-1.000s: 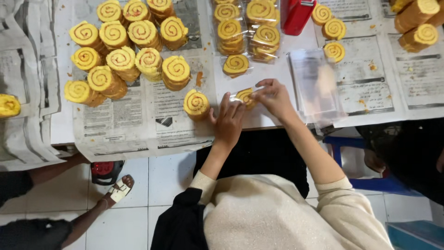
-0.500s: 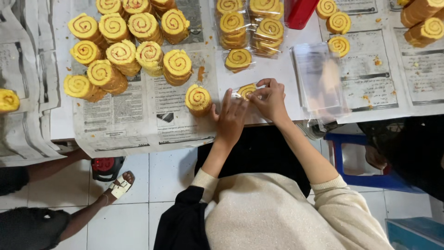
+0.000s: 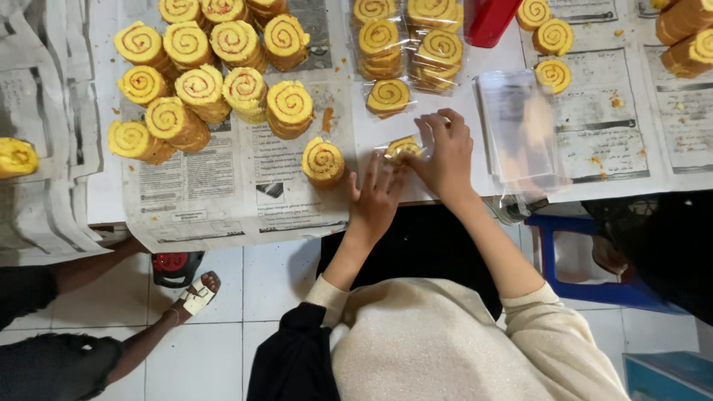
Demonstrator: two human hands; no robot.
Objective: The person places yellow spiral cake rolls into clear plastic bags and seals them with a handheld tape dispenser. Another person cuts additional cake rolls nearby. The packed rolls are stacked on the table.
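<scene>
My left hand (image 3: 376, 194) and my right hand (image 3: 444, 154) meet at the table's near edge over one yellow swirl cake slice (image 3: 402, 147) in a clear plastic wrapper. The right hand's fingers pinch the wrapper from above. My left hand's fingers press against the slice's near side. A bare swirl slice (image 3: 323, 160) stands just left of my left hand. A wrapped slice (image 3: 388, 95) lies just beyond my hands.
Several stacks of unwrapped swirl slices (image 3: 200, 82) crowd the newspaper (image 3: 223, 186) at left. Wrapped stacks (image 3: 408, 41) sit at the back centre, a pile of clear bags (image 3: 518, 130) at right, a red container (image 3: 490, 18) behind. Another person's sandalled foot (image 3: 194, 295) is on the floor.
Both hands stay on the wrapped slice and have shifted slightly along the table edge. The right hand's fingers have closed further over the wrapper.
</scene>
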